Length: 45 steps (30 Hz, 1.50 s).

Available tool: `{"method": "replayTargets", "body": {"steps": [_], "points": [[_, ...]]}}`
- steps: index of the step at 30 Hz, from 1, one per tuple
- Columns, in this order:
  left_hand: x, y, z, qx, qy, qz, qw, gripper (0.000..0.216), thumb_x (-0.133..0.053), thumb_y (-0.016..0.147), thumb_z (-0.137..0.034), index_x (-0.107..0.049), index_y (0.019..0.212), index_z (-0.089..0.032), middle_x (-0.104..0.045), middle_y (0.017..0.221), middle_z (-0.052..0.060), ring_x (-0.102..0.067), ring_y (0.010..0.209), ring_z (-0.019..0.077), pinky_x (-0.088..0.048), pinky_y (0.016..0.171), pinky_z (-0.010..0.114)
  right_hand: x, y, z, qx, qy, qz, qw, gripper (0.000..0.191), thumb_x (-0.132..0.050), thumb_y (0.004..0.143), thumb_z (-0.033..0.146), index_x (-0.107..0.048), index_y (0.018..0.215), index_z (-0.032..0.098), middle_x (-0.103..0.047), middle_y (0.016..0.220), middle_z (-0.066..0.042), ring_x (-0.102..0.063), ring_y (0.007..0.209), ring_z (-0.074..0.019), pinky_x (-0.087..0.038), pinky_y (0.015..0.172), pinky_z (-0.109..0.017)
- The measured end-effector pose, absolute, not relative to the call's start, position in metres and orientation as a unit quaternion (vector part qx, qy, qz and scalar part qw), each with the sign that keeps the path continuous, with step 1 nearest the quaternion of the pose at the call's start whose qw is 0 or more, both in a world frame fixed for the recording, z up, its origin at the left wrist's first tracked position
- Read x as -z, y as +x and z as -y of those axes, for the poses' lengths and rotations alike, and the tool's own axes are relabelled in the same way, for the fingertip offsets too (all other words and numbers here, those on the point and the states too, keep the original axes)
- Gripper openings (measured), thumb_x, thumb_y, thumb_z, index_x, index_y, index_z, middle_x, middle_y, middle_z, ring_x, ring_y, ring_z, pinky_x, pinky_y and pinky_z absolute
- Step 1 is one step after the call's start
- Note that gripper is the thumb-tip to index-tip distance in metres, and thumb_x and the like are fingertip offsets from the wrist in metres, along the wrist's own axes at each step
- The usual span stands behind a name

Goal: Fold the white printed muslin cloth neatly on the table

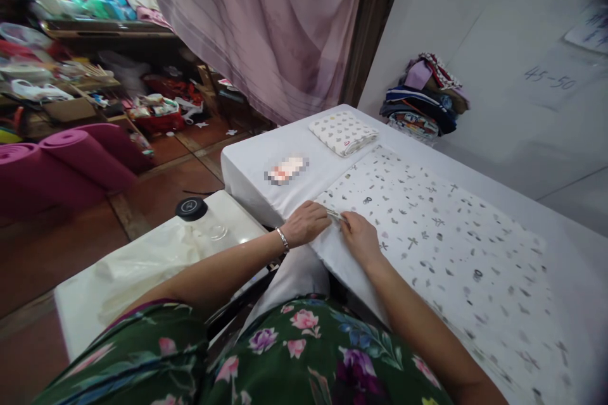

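A white cloth (427,228) printed with small grey-green motifs lies spread over a white-covered table. At its near left corner, my left hand (305,223), with a bracelet at the wrist, is closed on the cloth's edge. Just to the right, my right hand (361,239) pinches the same edge, and a narrow strip of the fabric shows between the two hands. The fingertips are partly hidden. Beyond them, a folded printed cloth (342,131) rests on the table's far part. A small blurred-out item (286,169) lies to the left of the spread cloth.
To my left stands a low white surface (142,266) with a black round lid (190,207) on it. A pink curtain (285,25) hangs behind the table. Stacked clothes (422,101) sit by the wall. Rolled magenta mats (80,158) and clutter occupy the left.
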<state>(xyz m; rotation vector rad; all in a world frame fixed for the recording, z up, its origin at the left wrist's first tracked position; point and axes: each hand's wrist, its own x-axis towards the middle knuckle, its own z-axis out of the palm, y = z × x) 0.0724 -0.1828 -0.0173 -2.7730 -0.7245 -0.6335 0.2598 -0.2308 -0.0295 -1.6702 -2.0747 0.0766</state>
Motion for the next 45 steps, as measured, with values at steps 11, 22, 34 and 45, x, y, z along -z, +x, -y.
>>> {"method": "replayTargets", "body": {"steps": [11, 22, 34, 45], "points": [[0.029, 0.093, 0.180, 0.178, -0.941, 0.278, 0.081, 0.023, -0.042, 0.092, -0.022, -0.059, 0.077, -0.017, -0.059, 0.076, 0.002, -0.052, 0.076, 0.0159, -0.034, 0.069, 0.032, 0.020, 0.261, 0.228, -0.006, -0.605, 0.766, 0.217, 0.017, -0.045, 0.090, 0.022, -0.061, 0.097, 0.020, -0.066, 0.098, -0.005, -0.059, 0.089, -0.0183, -0.043, 0.076, -0.028], [0.022, 0.076, 0.182, 0.204, -0.938, 0.251, 0.120, 0.019, -0.040, 0.091, -0.019, -0.055, 0.080, -0.017, -0.053, 0.076, 0.005, -0.045, 0.071, 0.0167, -0.033, 0.066, 0.032, 0.021, 0.255, 0.232, 0.013, -0.567, 0.799, 0.199, 0.020, -0.042, 0.092, 0.020, -0.060, 0.098, 0.018, -0.064, 0.092, -0.007, -0.056, 0.089, -0.0188, -0.042, 0.079, -0.028], [0.027, 0.079, 0.183, 0.220, -0.925, 0.298, 0.084, 0.015, -0.044, 0.090, -0.020, -0.057, 0.082, -0.018, -0.053, 0.077, 0.005, -0.046, 0.074, 0.0173, -0.034, 0.068, 0.033, 0.025, 0.251, 0.239, -0.029, -0.549, 0.796, 0.252, 0.022, -0.044, 0.086, 0.016, -0.059, 0.103, 0.016, -0.060, 0.102, -0.010, -0.052, 0.097, -0.0215, -0.043, 0.087, -0.033], [0.029, 0.051, 0.183, 0.326, -0.846, 0.419, -0.046, 0.030, -0.058, 0.083, -0.034, -0.055, 0.108, -0.018, -0.058, 0.107, 0.007, -0.052, 0.101, 0.0192, -0.044, 0.089, 0.035, 0.032, 0.258, 0.234, -0.068, -0.571, 0.758, 0.309, 0.023, -0.044, 0.088, 0.019, -0.061, 0.103, 0.018, -0.065, 0.102, -0.007, -0.058, 0.097, -0.0186, -0.045, 0.089, -0.031]]}}
